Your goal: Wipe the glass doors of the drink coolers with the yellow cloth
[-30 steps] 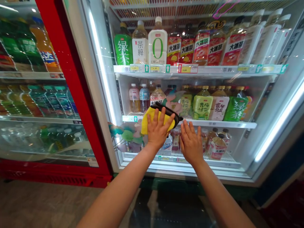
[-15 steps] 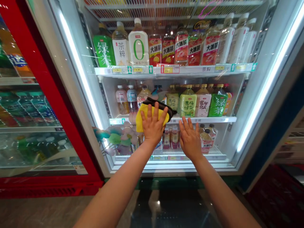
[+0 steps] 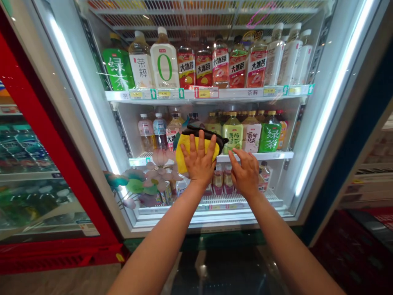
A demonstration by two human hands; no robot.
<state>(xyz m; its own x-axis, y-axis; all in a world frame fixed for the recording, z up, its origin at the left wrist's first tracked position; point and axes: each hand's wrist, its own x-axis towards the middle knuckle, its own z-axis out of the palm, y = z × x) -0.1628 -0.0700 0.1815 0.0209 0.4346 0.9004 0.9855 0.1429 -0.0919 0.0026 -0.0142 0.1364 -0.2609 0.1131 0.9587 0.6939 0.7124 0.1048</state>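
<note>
My left hand (image 3: 199, 162) presses a folded yellow and black cleaning cloth (image 3: 183, 157) flat against the cooler's glass door, fingers spread over it. Part of the cloth is hidden under the palm. To its right, my right hand (image 3: 245, 172) is at the glass, holding nothing, with its fingers apart and partly bent. Behind the glass, near the fingertips of my right hand, stand a green tea bottle (image 3: 233, 133) and a pink-labelled bottle (image 3: 251, 135) on the middle shelf. The cloth hides some bottles behind it.
Flower and leaf decals (image 3: 138, 182) decorate the glass at lower left. Upright bottles line the upper shelf (image 3: 236, 93), with more below. A red-framed cooler (image 3: 61, 159) stands to the left. A dark red case (image 3: 353, 250) is at lower right.
The view has shifted, so the cooler appears further left. My left hand stays spread on the cloth. My right hand's fingers have gone from stretched out to partly bent.
</note>
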